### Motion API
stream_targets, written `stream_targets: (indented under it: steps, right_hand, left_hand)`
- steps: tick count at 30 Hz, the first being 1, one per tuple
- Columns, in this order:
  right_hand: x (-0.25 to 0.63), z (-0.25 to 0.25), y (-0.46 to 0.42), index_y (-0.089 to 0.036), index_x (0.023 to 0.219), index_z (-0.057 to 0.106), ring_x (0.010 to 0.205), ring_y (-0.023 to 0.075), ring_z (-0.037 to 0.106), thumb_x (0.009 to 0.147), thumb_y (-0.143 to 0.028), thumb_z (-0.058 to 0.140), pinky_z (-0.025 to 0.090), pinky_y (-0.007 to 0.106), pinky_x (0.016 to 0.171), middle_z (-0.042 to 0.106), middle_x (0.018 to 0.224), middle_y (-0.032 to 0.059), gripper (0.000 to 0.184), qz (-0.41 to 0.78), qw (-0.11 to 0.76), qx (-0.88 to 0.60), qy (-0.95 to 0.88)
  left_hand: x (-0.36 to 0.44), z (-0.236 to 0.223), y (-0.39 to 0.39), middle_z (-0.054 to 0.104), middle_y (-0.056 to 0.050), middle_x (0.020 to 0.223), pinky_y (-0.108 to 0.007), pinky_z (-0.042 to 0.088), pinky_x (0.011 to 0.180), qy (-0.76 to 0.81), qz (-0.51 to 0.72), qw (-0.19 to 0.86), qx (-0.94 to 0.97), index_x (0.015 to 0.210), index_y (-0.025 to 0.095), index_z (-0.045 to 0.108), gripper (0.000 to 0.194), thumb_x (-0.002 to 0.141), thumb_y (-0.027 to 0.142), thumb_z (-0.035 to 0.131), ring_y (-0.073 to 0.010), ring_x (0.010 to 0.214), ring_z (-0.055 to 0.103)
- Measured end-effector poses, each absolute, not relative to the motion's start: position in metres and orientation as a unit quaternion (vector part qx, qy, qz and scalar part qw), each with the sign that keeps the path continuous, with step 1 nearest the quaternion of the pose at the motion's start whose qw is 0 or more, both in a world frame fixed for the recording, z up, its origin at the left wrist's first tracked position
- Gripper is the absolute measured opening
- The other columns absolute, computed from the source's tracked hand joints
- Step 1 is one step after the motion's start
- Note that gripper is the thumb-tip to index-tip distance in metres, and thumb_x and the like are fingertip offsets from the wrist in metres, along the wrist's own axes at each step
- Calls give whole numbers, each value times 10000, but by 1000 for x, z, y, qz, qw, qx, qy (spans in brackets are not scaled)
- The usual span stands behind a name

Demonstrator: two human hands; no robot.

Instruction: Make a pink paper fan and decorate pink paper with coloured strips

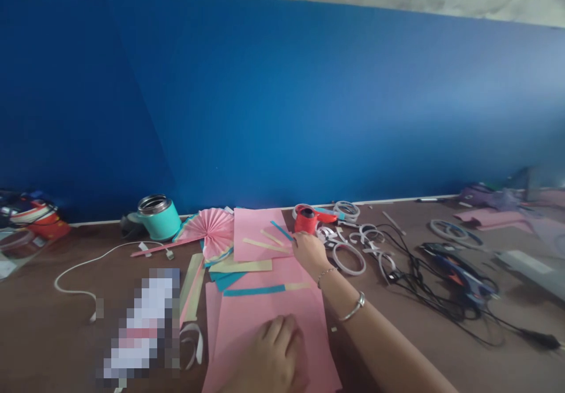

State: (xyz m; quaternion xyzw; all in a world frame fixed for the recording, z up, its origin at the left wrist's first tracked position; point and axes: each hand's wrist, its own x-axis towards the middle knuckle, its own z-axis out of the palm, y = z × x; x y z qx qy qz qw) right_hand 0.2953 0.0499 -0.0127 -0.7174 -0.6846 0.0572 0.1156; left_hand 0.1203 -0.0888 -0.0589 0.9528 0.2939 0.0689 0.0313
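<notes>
My right hand point(311, 254) reaches to the back of the table, its fingertips closed on the end of a thin blue paper strip point(281, 230). Beneath that strip is a pink paper square point(251, 221), with narrow cream strips point(265, 245) lying on it. My left hand point(277, 349) rests with its fingers laid on a large pink sheet point(238, 328), its wrist blurred. Across the top of this sheet runs a blue and cream paper strip point(255, 290). A pleated pink paper fan point(210, 231) lies left of the square.
A red tape dispenser point(305, 221) stands just behind my right hand. Tape rings point(348, 259), black cables point(419, 281) and a dark blue tool point(463, 278) spread rightward. On the left are a turquoise cup point(161, 219) and a white cable point(66, 272). A blue panel point(282, 105) stands behind.
</notes>
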Motion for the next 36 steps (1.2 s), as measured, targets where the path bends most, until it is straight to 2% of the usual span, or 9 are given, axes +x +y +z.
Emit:
stream_targets:
  steps: [4,7,9,14,17,21,26,32,36]
  right_hand:
    - [289,-14,57,-104,928,662,885,268,642,821,-72,430,435,317,693,668,941,176,258,38,75,-722,-687]
    - [288,-13,58,-121,950,655,904,257,638,815,-59,430,436,303,678,654,969,162,270,26,62,-718,-693]
    - [288,-13,58,-127,957,654,901,249,637,817,-68,433,436,294,667,644,989,152,268,19,58,-716,-695]
    - [289,-13,57,-147,990,654,888,225,637,834,-110,433,430,279,669,622,1025,133,274,14,64,-716,-695]
    - [289,-14,56,-169,1017,659,884,218,636,844,-134,425,426,272,666,618,1022,121,294,19,71,-718,-692]
    - [291,-15,54,-173,1021,663,882,215,631,852,-160,417,418,267,659,614,1032,123,299,25,82,-721,-688]
    - [291,-16,52,-169,968,674,874,204,623,864,-192,416,400,249,659,635,1026,115,279,42,110,-714,-690]
    - [292,-19,49,-195,903,695,908,188,614,828,-191,479,395,220,678,653,1028,73,228,77,144,-698,-697]
    - [296,-20,48,-190,868,713,890,184,621,808,-197,504,401,213,688,668,992,74,217,95,159,-694,-695]
  left_hand:
    - [114,-62,-85,451,-162,1389,-437,425,944,309,83,62,945,1275,166,504,572,835,531,504,-323,1181,480]
    - [107,-58,-81,374,-188,1437,-551,337,1011,340,82,86,933,1368,170,405,741,778,597,542,-395,1304,325]
    - [103,-55,-80,313,-209,1464,-618,301,1003,359,79,102,924,1406,180,344,801,766,621,537,-435,1332,252]
    - [101,-50,-79,287,-235,1465,-745,241,928,395,59,143,906,1433,221,287,788,800,677,400,-502,1310,244]
    - [102,-48,-79,279,-220,1474,-731,236,955,402,60,161,899,1437,205,275,788,809,660,411,-486,1334,195]
    - [101,-49,-78,249,-186,1497,-641,279,1018,407,94,165,894,1422,182,313,705,841,545,480,-422,1366,167]
    - [102,-46,-79,311,-195,1469,-602,326,1019,422,95,179,883,1381,142,395,634,861,497,470,-407,1338,252]
    - [105,-36,-77,365,-186,1440,-541,337,1042,448,67,171,875,1375,138,398,622,861,479,476,-367,1326,304]
    - [96,-29,-72,446,-177,1389,-533,355,1031,447,67,123,883,1313,131,478,492,890,382,453,-350,1295,371]
